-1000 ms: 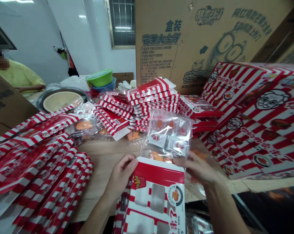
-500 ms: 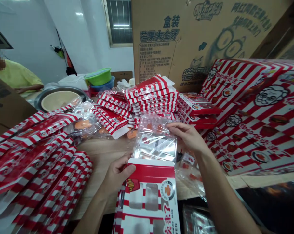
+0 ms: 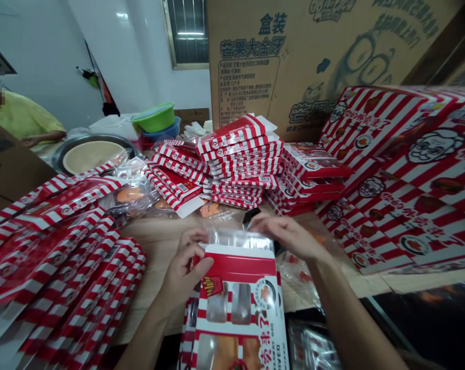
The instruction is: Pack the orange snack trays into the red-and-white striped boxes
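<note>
A red-and-white striped candy box (image 3: 234, 288) with cut-out windows stands in front of me, its top end open. My left hand (image 3: 188, 264) grips its upper left edge, thumb toward the front panel. Out of the open end sticks the top of a clear plastic tray pack (image 3: 242, 240); the rest is inside, and orange pieces show through a lower window. My right hand (image 3: 286, 234) has its fingers bent over the pack's upper right corner. More striped cardboard lies directly behind the box, partly hidden.
Flat striped boxes (image 3: 66, 272) fan out at left. Stacked filled boxes (image 3: 242, 159) stand behind, and large striped cartons (image 3: 417, 169) at right. Clear packets (image 3: 302, 272) lie beside my right wrist. A person in a yellow top (image 3: 28, 118) is at far left.
The clear tray pack has slid down into the box, leaving only its top out. My right hand has moved down with it. Orange pieces now show in the lower window.
</note>
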Tool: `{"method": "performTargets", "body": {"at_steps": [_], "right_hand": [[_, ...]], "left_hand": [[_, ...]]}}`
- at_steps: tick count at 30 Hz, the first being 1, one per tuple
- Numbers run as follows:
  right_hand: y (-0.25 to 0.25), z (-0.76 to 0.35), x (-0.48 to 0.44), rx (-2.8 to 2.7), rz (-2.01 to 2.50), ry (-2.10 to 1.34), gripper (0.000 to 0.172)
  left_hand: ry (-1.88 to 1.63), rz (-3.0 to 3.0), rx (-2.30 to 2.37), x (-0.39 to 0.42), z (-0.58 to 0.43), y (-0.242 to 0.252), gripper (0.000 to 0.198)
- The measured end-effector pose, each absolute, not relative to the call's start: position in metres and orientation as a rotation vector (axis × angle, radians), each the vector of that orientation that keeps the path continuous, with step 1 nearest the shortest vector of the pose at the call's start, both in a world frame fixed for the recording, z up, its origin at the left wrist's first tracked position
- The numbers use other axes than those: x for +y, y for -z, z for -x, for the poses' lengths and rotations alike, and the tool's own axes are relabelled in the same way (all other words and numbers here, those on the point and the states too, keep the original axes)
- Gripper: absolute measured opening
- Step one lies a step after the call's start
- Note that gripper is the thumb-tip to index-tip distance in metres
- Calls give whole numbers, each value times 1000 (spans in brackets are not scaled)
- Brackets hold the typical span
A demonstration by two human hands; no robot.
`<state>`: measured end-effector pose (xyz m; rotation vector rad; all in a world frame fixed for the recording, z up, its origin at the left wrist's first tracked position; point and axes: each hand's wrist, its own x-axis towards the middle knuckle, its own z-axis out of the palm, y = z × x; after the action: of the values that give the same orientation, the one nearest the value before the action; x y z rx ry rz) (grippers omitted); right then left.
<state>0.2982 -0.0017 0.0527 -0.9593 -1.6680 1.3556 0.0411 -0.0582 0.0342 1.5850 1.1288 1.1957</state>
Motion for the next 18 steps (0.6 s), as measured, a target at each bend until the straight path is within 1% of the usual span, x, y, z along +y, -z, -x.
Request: {"method": "performTargets", "body": {"at_steps": [1,3,6,8,9,11,14,15,16,18], "right_hand": [[-48,-298,-9,-1726,893,-1413,42],[-38,-297,-26,-1753,806,-1529,45],[-30,-296,-48,-1720,772,-1726,49],[-28,-298,-58,-1744,787,-1746,54],[-28,-302,-62,-1753,836,-1684,55],[-25,-315,-67,-1690,1054,-1413,52],[-6,-355,-76,-1290,1565,-855,48],[5,-370,-80,-1122,1734,-686,50],[16,-384,-86,-999,1895,-571,52],[39,-402,-101,-833,2161,-525,55]], "left_hand": [[-1225,-1613,1143,-59,-42,-34,22],[-1229,-1616,1142,-60,-44,-32,21],[-1101,-1473,1095,-60,-49,-27,26],[-1022,-1392,1073,-57,-54,-23,31],[-1006,-1373,1063,-55,-57,-22,33],[-980,-1354,1031,-50,-63,-19,33],[-855,-1315,984,-38,-67,-13,23],[-819,-1301,990,-34,-65,-11,23],[-799,-1288,1007,-30,-61,-8,26],[-815,-1256,1061,-24,-50,-3,30]]}}
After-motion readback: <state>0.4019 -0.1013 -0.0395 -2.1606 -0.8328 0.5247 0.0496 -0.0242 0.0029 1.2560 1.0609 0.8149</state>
